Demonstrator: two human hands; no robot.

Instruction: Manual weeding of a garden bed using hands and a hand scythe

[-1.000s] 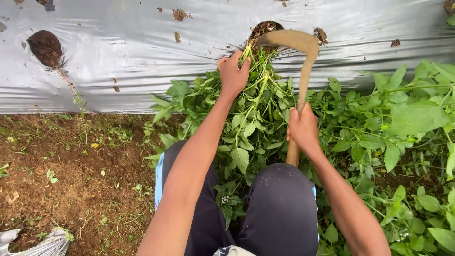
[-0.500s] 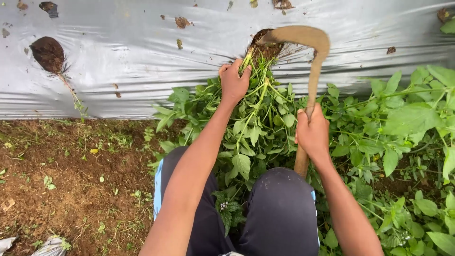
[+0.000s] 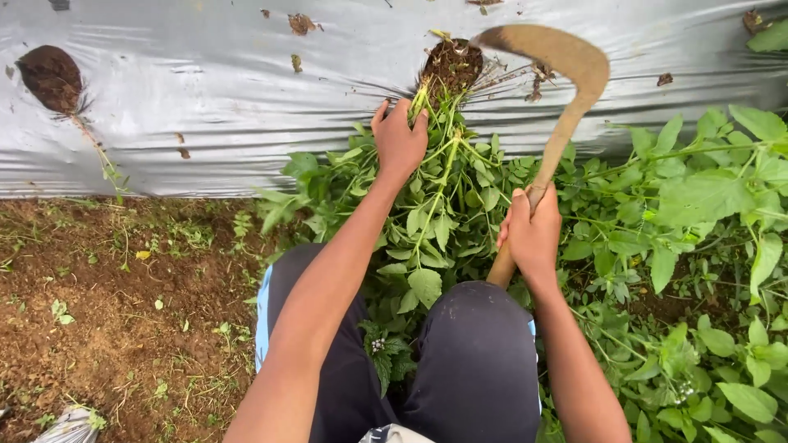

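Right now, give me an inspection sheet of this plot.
Surface: silver plastic mulch sheet over the bed, brown soil path beside it.
Job's things: leafy green plant rooted in a planting hole; curved sickle, blade tip at that hole.
Clutter: soil crumbs on the sheet; second hole with a thin dry stem.
Hands: left hand grips the plant's stems; right hand grips the sickle's wooden handle.
Cables: nothing seen.
Surroundings: dense green weeds at right; person's dark-trousered knees below.
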